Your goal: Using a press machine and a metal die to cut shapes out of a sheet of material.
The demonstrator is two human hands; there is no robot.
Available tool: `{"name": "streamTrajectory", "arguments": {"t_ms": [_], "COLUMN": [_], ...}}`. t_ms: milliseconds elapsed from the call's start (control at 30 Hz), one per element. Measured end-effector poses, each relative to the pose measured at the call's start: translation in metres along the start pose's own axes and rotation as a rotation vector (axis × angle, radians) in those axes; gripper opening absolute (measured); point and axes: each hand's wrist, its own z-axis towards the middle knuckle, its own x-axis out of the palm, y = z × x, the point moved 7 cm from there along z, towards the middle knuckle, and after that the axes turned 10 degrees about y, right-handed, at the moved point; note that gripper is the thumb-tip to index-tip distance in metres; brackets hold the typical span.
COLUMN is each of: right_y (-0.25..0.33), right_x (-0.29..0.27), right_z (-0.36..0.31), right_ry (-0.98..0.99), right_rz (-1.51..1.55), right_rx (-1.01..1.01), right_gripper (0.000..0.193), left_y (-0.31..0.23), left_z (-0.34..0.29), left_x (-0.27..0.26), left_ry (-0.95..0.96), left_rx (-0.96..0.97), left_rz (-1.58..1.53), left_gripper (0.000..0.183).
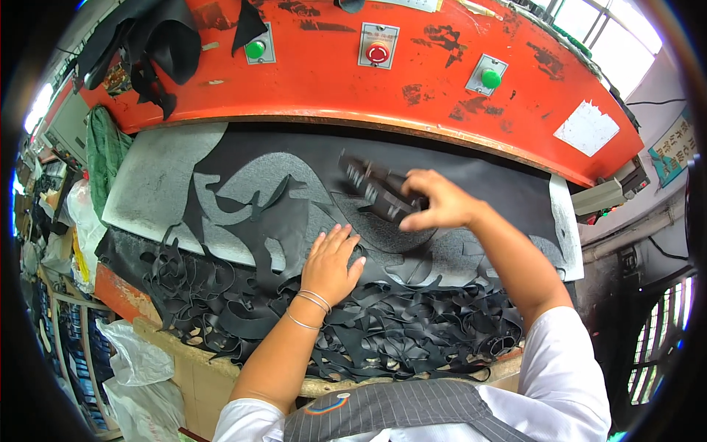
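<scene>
My right hand (440, 200) grips a dark metal cutting die (377, 190) and holds it over a black sheet (471, 184) that lies on the grey cutting pad (158, 184) of a press. The die looks blurred. My left hand (331, 261) lies flat, fingers together, on the black sheet near its front edge; thin bangles circle that wrist. The sheet shows several cut-out holes where the grey pad shows through.
An orange press head (353, 81) with green and red buttons overhangs the pad. A heap of black offcut strips (383, 331) fills the front edge. More black scraps (158, 51) hang at upper left. White bags (136, 368) and shelves stand at lower left.
</scene>
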Motion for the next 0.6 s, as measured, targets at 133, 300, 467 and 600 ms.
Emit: {"name": "streamTrajectory", "arguments": {"t_ms": [133,300,467,600], "right_y": [0.004,0.022,0.069,0.082], "right_x": [-0.031,0.017,0.05,0.069], "right_z": [-0.048,-0.102,-0.121,-0.139], "right_ry": [-0.343,-0.379,-0.432,-0.583], "right_rz": [0.185,0.127,0.033,-0.029], "right_rx": [-0.112,-0.199,-0.284,-0.282], "right_gripper": [0.07,0.077,0.072,0.068], "left_y": [0.005,-0.033,-0.096,-0.124], "left_z": [-0.003,-0.005,-0.016,-0.031], "left_x": [-0.005,-0.014,0.003,0.007], "left_ry": [0.019,0.01,0.121,0.104], "left_rx": [0.004,0.036,0.09,0.013], "left_rz": [-0.008,-0.304,-1.53,-1.923], "left_gripper": [0.046,0.052,0.065,0.05]}}
